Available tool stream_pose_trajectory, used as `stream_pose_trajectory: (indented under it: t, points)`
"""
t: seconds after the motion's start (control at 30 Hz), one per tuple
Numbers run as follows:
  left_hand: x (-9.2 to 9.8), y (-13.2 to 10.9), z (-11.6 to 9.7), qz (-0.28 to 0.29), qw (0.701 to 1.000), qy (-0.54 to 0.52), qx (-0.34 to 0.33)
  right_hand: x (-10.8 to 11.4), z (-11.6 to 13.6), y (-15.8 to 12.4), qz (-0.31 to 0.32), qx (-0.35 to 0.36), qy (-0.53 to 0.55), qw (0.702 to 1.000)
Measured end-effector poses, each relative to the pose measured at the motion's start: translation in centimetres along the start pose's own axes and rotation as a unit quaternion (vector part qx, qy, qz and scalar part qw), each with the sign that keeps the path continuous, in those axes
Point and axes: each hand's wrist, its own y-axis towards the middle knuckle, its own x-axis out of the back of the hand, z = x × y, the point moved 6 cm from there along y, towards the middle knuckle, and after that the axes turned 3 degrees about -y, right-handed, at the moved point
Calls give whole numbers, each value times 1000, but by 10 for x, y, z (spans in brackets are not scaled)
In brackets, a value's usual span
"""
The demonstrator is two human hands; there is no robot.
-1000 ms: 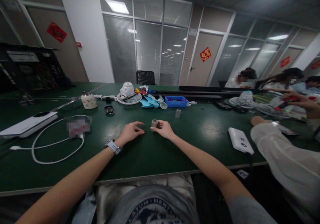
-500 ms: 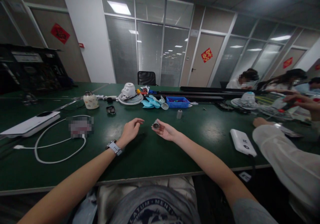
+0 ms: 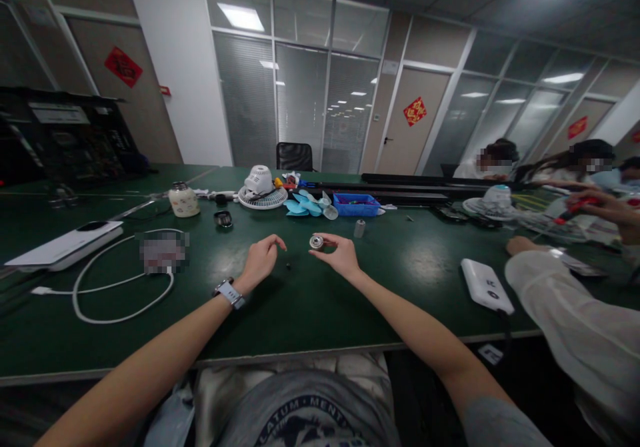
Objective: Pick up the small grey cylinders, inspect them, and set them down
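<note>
My right hand [image 3: 337, 254] pinches a small silvery metal motor casing [image 3: 316, 242] between thumb and fingers, its round ringed face turned towards me. My left hand [image 3: 262, 258], with a watch at its wrist, hovers to the left of it. Its fingers are loosely bent and apart, holding nothing. Between and below the two hands a tiny dark piece [image 3: 288, 266] shows over the green table [image 3: 320, 320]. Beyond my right hand stands a small metal cylinder [image 3: 359, 228] on the tabletop.
Farther back are a white fan housing [image 3: 259, 184], light-blue fan blades [image 3: 306, 204] and a blue basket [image 3: 356, 204]. A looped white cable [image 3: 75, 294] lies left; a white power bank [image 3: 487, 286] lies right. At the right edge a co-worker's hand holds a red screwdriver [image 3: 575, 208].
My right hand has turned the casing, so its ringed face shows instead of the darker hollow-looking end. The tiny dark piece below my left fingers now stands out. My left hand has barely moved.
</note>
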Motion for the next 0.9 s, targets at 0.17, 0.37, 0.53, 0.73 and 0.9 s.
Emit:
stream_pose_trajectory:
  t: [0.17, 0.37, 0.53, 0.73, 0.9]
  points:
    - [-2, 0, 1, 9, 1000, 10, -6, 9, 24, -2, -21, 202, -188, 961]
    - [-2, 1, 2, 8, 1000, 20, -5, 46, 5, 14, -182, 143, -150, 961]
    - [-3, 1, 1, 17, 999, 34, -9, 121, -60, 28, -317, -19, -167, 933]
    - [-8, 2, 3, 33, 998, 57, -7, 154, -145, 22, -218, -212, -304, 903]
    - [-8, 3, 6, 40, 998, 48, -1, 141, -169, 16, -165, -237, -314, 905]
